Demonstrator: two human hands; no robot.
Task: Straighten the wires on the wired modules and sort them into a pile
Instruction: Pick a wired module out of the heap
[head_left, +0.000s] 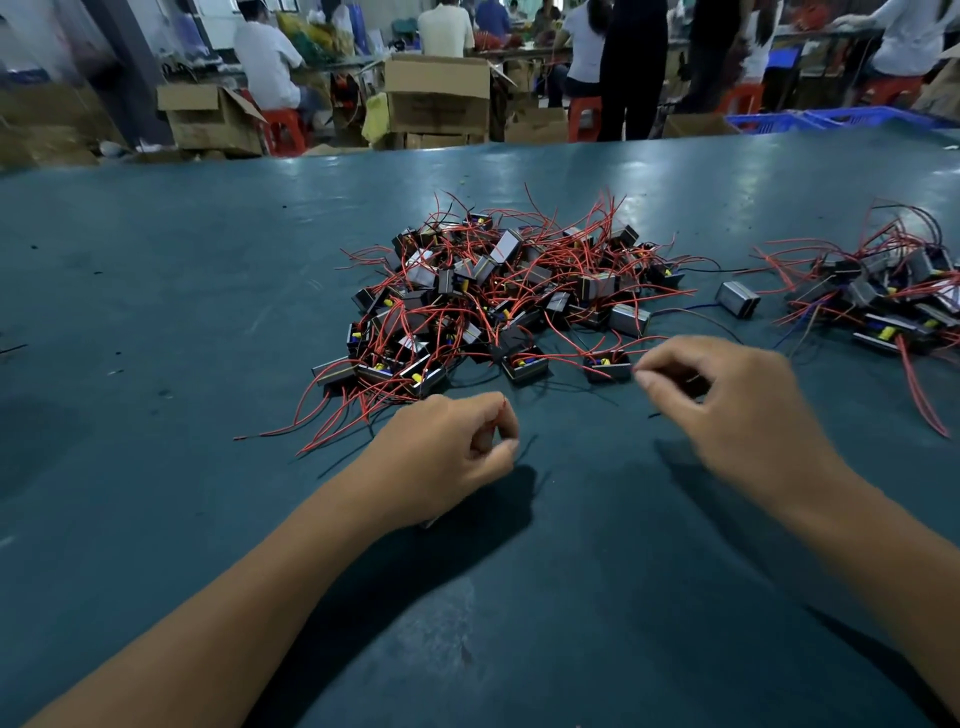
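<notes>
Wide dark-teal matte table (208, 291), scuffed. On it: big central heap of small black box modules with tangled red wires (498, 291); smaller heap (883, 296) at right edge; lone grey module (737, 300) between them.

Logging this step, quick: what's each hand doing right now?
Left hand: fingers curled; whether it pinches anything cannot be told.
Right hand: fingers curled, apparently pinching a thin wire; unclear.

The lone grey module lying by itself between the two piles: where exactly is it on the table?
In the head view, the lone grey module lies right of centre on the green table, between the big tangled pile and the smaller pile, beyond the right hand.
</notes>
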